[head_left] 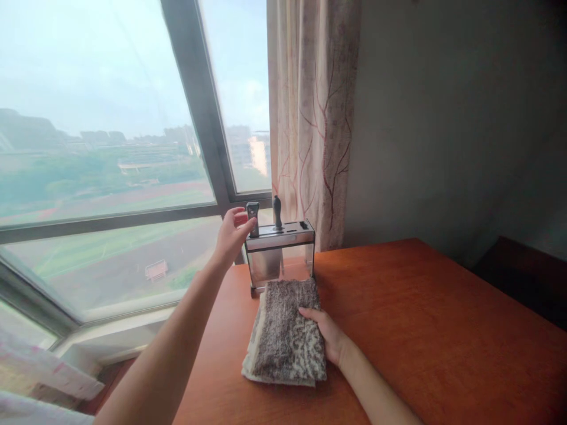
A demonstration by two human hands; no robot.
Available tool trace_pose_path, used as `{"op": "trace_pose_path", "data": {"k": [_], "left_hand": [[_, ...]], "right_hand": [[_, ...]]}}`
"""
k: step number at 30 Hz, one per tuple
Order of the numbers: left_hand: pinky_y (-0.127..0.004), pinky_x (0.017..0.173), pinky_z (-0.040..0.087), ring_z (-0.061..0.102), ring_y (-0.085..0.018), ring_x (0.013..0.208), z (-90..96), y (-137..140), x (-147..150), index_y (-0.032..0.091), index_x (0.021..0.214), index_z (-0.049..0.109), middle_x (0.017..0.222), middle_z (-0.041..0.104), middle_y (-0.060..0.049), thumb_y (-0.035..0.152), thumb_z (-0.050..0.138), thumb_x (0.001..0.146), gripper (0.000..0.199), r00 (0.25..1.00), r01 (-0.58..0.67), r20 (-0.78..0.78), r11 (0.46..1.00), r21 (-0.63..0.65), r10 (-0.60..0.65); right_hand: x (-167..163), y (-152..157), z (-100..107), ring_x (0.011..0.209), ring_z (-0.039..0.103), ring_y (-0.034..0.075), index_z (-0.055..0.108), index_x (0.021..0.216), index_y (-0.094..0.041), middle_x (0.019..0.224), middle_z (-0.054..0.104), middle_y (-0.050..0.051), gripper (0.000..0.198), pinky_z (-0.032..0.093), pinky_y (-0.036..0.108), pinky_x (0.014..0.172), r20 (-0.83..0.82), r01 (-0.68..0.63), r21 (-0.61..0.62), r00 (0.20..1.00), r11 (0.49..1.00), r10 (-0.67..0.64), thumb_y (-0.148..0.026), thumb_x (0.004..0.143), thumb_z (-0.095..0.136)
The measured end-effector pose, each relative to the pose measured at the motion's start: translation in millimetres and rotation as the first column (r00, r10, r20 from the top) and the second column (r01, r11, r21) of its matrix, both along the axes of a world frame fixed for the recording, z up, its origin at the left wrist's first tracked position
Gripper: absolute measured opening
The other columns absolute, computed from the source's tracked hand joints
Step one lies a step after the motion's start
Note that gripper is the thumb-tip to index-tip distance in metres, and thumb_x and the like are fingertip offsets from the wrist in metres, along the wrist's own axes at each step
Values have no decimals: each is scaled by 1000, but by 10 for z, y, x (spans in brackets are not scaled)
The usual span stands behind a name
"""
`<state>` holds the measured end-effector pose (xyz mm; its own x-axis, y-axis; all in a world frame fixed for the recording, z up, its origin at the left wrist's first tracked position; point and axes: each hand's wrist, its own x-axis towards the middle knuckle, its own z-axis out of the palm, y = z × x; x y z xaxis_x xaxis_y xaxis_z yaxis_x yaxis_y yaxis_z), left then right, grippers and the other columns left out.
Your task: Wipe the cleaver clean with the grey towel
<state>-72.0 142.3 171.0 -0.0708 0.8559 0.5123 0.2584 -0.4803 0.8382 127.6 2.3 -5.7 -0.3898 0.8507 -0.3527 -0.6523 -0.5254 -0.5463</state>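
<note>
A clear-sided knife block (292, 262) with a slotted dark top stands at the table's far left corner. My left hand (233, 233) is at the dark handle of a knife (253, 212), its thumb across the front and its fingers bent toward the far side. That knife stands upright in the block, and a broad blade shows through the clear wall. Beside it rises a second knife (277, 212) with a rounded black handle. In front of the block, my right hand (330, 333) grips the right edge of a folded grey-brown and white towel (286, 336), thumb on top, other fingers hidden.
The reddish-brown wooden table (420, 330) reaches away to the right. A large window (110, 147) with grey frames borders the left side. Behind the block hangs a patterned curtain (328, 118), next to a grey wall (443, 118).
</note>
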Motion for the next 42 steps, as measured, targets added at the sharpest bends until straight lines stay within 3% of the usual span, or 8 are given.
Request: {"op": "trace_pose_path", "data": {"k": [5,8,13,20,25,29,42], "left_hand": [[-30,67,48,62,-18,74,113,133,176,14,92,61,79,66,-5,39,76,62,42,958,251,168,963,-102,-232],[-27,58,47,58,-14,59,156,193,251,13,79,59,64,60,-2,40,75,66,34,930,326,226,935,-140,-290],[-20,41,34,41,-6,41,170,276,321,16,65,49,48,42,6,39,76,65,35,915,347,277,923,-168,-293],[-18,36,27,32,-4,37,294,309,402,18,59,44,45,34,9,31,76,63,35,894,306,368,948,-82,-257],[-19,36,30,36,-5,38,579,304,446,18,58,43,46,39,7,31,74,63,34,894,284,353,958,25,-274],[-19,36,32,36,-6,37,863,293,488,19,59,41,45,38,7,35,73,64,36,919,255,306,967,26,-250],[-23,41,26,32,-7,42,1709,156,421,22,64,41,47,33,8,34,76,64,37,890,194,385,967,164,-244]], "right_hand": [[1,0,3,78,70,25,63,96,-9,79,73,12,25,51,39,82,2,9,14,1000,1000,-9,-23,76,63],[3,-6,1,79,70,25,64,96,-9,79,73,12,25,51,39,82,4,17,18,1000,1000,-17,-23,76,64],[5,-18,3,79,70,24,63,97,-9,81,73,12,26,51,38,82,11,22,26,1000,999,-23,-23,75,64],[4,-9,-1,78,70,24,65,96,-8,79,73,12,25,51,38,82,27,38,61,999,997,-39,-23,75,65],[5,-10,-24,78,70,23,64,98,-9,81,73,11,27,51,37,82,18,23,67,1000,997,-24,-25,76,65],[0,-5,-36,77,70,24,64,98,-9,80,73,11,27,51,37,80,14,20,42,1000,999,-21,-26,76,65],[0,-6,-34,78,70,24,63,101,-8,81,73,11,29,51,38,81,-8,6,36,1000,999,-6,-25,78,63]]}}
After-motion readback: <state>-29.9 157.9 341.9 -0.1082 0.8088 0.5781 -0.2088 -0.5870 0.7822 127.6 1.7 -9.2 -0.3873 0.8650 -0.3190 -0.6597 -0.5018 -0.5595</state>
